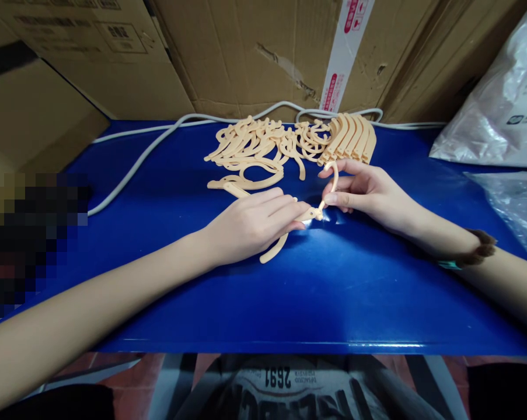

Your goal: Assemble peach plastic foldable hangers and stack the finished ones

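A beige plastic folding hanger lies under my left hand, one curved arm sticking out below the palm and another piece showing above it. My left fingers are closed over its middle, hiding most of it. Between thumb and fingers, my right hand pinches the curved hanger hook, which stands up from the hanger's joint beside my left fingertips. Whether the hook is fully seated in the joint, I cannot tell.
Behind my hands are a loose pile of beige hanger parts, several loose hooks and a neat row of folded hangers. A white cable runs along the back of the blue table. Cardboard boxes and a plastic bag border it.
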The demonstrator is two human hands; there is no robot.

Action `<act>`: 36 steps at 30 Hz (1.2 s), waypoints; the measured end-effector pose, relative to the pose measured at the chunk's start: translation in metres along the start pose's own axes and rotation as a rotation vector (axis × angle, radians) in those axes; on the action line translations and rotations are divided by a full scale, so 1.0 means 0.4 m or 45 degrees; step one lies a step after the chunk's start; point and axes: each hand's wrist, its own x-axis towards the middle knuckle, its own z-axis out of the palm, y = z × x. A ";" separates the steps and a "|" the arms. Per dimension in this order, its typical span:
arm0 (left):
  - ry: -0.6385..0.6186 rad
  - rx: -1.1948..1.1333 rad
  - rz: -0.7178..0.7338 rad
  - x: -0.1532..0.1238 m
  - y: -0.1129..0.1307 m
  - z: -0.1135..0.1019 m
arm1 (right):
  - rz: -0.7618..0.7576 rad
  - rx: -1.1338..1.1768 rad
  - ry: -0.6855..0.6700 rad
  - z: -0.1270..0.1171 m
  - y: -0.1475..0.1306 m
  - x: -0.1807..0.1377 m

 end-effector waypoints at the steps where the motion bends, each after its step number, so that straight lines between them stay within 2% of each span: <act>1: 0.000 0.010 0.005 -0.001 0.000 0.000 | 0.005 -0.001 0.001 0.000 -0.001 -0.001; 25: -0.077 0.276 0.089 0.003 -0.004 -0.004 | -0.107 -0.373 0.063 0.009 -0.014 -0.014; 36: -0.104 0.329 0.064 0.007 -0.003 -0.005 | -0.068 -0.242 -0.005 0.006 0.003 -0.010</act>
